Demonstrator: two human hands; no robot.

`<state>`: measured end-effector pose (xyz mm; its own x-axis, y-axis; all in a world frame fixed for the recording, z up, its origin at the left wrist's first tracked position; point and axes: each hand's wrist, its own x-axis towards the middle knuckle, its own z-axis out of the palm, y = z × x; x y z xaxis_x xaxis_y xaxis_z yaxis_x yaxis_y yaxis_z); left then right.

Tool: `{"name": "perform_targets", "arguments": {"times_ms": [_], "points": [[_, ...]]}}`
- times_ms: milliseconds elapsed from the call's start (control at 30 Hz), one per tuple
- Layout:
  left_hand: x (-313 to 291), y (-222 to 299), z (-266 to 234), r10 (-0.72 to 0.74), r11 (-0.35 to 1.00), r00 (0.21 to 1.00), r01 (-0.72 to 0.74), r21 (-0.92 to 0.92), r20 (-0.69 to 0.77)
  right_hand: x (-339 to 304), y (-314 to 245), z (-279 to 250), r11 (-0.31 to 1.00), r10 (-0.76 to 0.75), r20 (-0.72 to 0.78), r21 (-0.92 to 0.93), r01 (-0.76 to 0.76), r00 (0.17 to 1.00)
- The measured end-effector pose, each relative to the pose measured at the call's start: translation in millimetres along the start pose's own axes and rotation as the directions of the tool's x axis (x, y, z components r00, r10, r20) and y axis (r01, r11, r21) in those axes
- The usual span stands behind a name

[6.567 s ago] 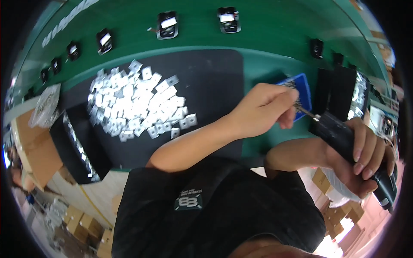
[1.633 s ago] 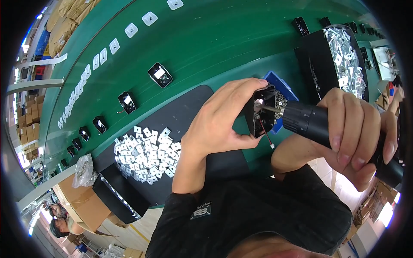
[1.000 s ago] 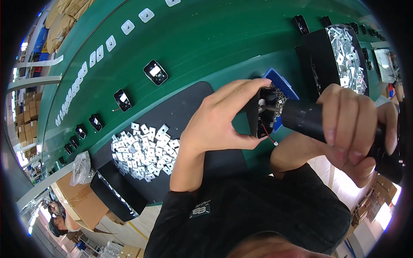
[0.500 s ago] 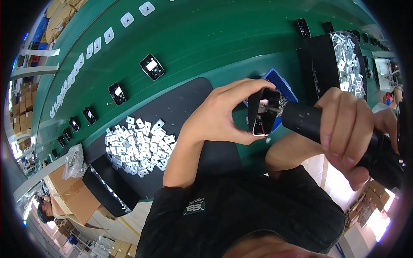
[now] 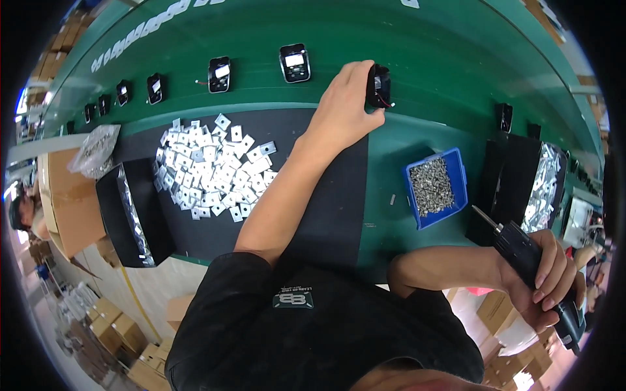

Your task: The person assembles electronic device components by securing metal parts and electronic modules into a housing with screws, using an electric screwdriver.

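My left hand (image 5: 347,104) grips a small black device housing (image 5: 379,86) by its left side, over the green belt (image 5: 417,45) at the far side of the bench. A thin red wire with a white connector hangs from the housing. In my right hand (image 5: 551,277) is a black electric screwdriver (image 5: 521,251), its bit slanting up and to the left. The bit is near a blue bin (image 5: 461,189) of small screws (image 5: 431,186) and touches nothing. A pile of silvery square plates with holes (image 5: 212,169) lies on the black mat (image 5: 326,215) left of my left forearm.
Several similar housings (image 5: 295,63) stand in a row along the belt to the left. A black box of metal plates (image 5: 544,186) is at the right, another black box (image 5: 140,215) at the left. A cardboard box (image 5: 72,195) and plastic bag (image 5: 96,151) stand beyond it.
My left hand has carried the housing up and left from above the screw bin to the belt. The screwdriver has come away from the housing, lower and to the right. My view has shifted.
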<state>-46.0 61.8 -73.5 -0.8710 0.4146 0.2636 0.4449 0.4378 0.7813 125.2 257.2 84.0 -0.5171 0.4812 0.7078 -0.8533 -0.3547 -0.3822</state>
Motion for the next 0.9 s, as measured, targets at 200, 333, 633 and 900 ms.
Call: {"name": "perform_targets", "arguments": {"times_ms": [200, 333, 633, 900], "points": [[-7.6, -28.1, -1.7, -0.016, 0.96, 0.999, 0.004, 0.28, 0.041, 2.4, 9.9, -0.6, 1.0, 0.025, -0.015, -0.017, -0.025, 1.0], [-7.7, -23.5, -8.4, -0.084, 0.964, 0.994, 0.063, 0.257, 0.073, 0.8, 13.8, -1.6, 0.999, 0.035, -0.02, 0.001, -0.035, 0.999], [-10.2, -3.7, 1.1, 0.002, 0.994, 0.995, -0.013, 0.108, 0.099, 0.0, 24.6, 4.6, 0.998, 0.068, -0.044, -0.004, -0.068, 0.997], [-7.1, -10.8, -3.9, -0.071, 0.98, 0.993, 0.051, 0.193, 0.098, 1.0, 23.3, 5.4, 0.999, 0.046, -0.037, -0.026, -0.047, 0.998]]}}
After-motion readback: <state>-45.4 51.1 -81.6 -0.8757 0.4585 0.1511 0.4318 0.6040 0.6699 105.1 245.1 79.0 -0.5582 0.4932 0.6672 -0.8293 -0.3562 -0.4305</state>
